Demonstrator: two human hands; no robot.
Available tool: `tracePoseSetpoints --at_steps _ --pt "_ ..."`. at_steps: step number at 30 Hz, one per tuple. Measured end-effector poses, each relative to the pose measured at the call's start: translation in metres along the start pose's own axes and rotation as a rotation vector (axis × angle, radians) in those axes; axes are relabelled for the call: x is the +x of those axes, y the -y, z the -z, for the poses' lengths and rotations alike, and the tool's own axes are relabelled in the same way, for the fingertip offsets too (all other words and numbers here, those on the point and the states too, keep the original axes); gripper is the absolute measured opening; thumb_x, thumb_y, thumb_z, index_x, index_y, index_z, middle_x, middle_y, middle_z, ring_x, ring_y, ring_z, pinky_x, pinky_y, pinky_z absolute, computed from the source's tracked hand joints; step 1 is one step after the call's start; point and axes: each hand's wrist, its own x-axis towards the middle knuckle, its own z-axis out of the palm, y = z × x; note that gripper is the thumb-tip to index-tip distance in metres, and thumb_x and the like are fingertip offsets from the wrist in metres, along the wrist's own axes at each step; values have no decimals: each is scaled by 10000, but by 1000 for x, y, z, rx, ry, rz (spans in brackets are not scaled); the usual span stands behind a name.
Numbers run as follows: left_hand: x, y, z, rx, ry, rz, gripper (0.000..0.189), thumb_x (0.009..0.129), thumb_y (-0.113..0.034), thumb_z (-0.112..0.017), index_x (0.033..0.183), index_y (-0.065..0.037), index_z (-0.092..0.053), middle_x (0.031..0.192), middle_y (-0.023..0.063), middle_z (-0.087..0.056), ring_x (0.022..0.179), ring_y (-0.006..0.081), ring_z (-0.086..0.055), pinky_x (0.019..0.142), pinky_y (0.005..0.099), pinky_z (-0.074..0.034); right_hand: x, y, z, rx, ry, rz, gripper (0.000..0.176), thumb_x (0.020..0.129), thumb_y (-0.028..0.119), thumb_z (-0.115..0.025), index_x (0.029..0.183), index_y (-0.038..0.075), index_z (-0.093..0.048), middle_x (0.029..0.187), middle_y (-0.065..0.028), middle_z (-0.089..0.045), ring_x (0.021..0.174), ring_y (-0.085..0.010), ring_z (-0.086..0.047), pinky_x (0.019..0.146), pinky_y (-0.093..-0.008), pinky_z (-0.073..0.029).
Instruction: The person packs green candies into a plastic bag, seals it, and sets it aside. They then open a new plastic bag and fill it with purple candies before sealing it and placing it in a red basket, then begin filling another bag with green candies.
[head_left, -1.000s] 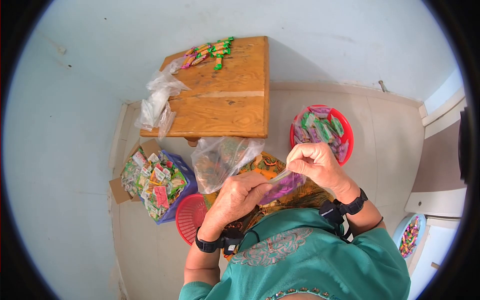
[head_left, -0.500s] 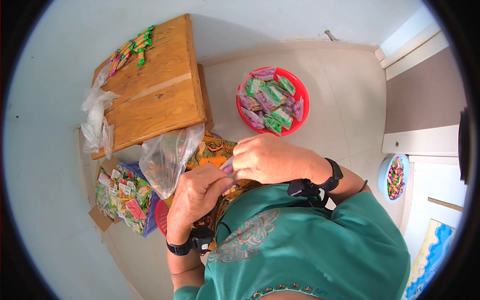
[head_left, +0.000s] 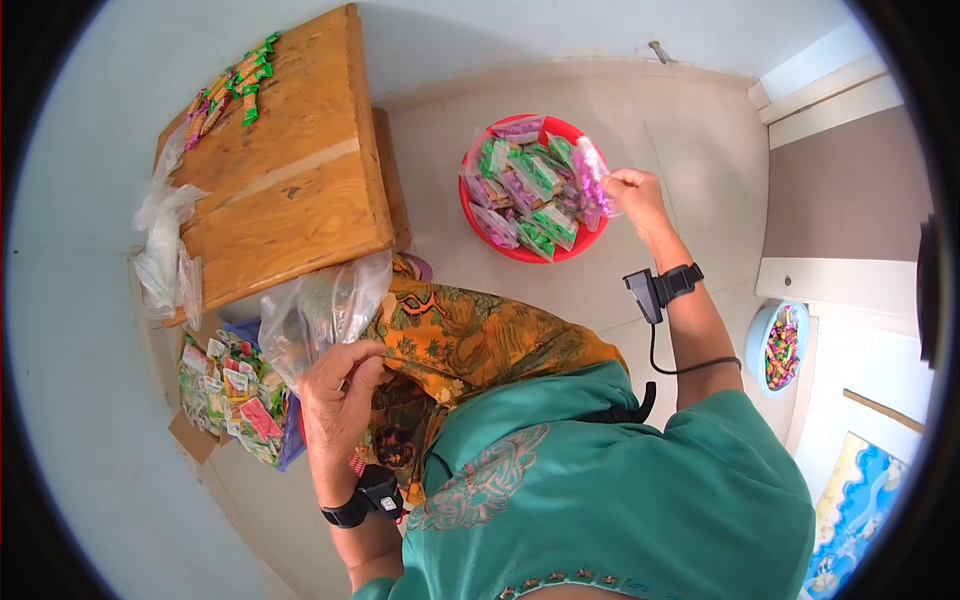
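Note:
My right hand (head_left: 637,196) is stretched out over the right rim of a red basin (head_left: 592,238). Its fingers pinch a clear packet with purple wrappers (head_left: 592,180) inside. Several similar packets with green and purple wrappers (head_left: 535,175) fill the basin. Curled closed, my left hand (head_left: 335,390) is near my lap, beside a large clear plastic bag (head_left: 330,300) at the table's edge. Whatever its fingertips hold, if anything, is hidden.
A wooden table (head_left: 285,200) bears several wrapped sticks (head_left: 240,85) and crumpled clear plastic (head_left: 165,230). Below it stands a carton of colourful packets (head_left: 240,390). A blue basin (head_left: 767,335) of small wrapped sweets is on the floor at right.
My hands have parted. The right one has carried the purple packet from my lap to the red basin. My left hand has shifted slightly left.

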Motion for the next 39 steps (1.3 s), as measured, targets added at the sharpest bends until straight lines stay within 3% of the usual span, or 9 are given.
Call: tracePoseSetpoints --at_steps 3,10,12,16,18,23,26,30,39 --pt "1 5 3 -44 -11 136 117 904 -6 -684 1014 12 -719 797 63 -668 672 116 -644 610 246 -492 28 -31 12 -1 -286 -63 116 885 92 -709 865 -19 -734 738 -21 -664 625 -85 -546 563 -263 -428" --pt "-2 41 7 -185 -123 288 111 914 -14 -666 1004 9 -727 819 62 -687 713 111 -645 658 246 -501 79 -77 15 -89 -363 -49 137 874 114 -715 854 -19 -744 717 -24 -674 628 -101 -569 575 -296 -449" --pt "-5 43 11 -172 -168 320 116 911 -11 -664 1005 10 -727 822 68 -694 725 114 -652 666 251 -505 88 -89 8 -427 -398 159 172 856 163 -722 837 -6 -751 684 -85 -677 610 -137 -582 593 -335 -468" --pt "-6 37 18 -100 -129 364 137 961 -17 -606 1044 29 -704 820 30 -667 748 97 -619 703 236 -492 107 -141 -17 -849 -215 369 235 838 204 -675 751 -11 -711 731 -230 -659 683 -379 -665 646 -471 -514" --pt "-8 37 18 -105 -156 331 137 874 0 -679 1000 -4 -734 841 99 -719 736 164 -676 689 281 -522 111 -182 -33 -1013 -88 492 215 827 170 -621 734 -8 -699 767 -245 -668 764 -442 -665 701 -533 -524" --pt "-18 30 28 -61 -173 341 118 875 -24 -700 988 -11 -732 822 106 -710 724 179 -681 672 291 -517 111 -217 -63 -1182 3 413 234 829 217 -606 785 41 -753 790 -228 -687 760 -419 -689 731 -520 -545" --pt "-23 32 30 -79 -192 357 114 882 -27 -698 990 -9 -731 799 100 -703 701 175 -670 659 289 -514 111 -211 -63 -1123 23 261 217 799 175 -602 841 34 -762 842 -228 -703 814 -436 -692 743 -510 -555" --pt "-29 37 32 -110 -237 325 113 893 -24 -687 995 -3 -731 783 86 -698 687 154 -653 647 281 -508 99 -171 -57 -1007 163 258 229 808 236 -647 891 66 -778 881 -210 -716 848 -397 -704 774 -467 -563" --pt "-30 35 66 -135 -372 250 133 970 -50 -614 1022 25 -711 748 10 -648 703 73 -596 651 233 -483 91 -32 -94 -577 55 377 249 844 141 -729 1022 -33 -741 986 -176 -733 881 -265 -709 823 -356 -550"
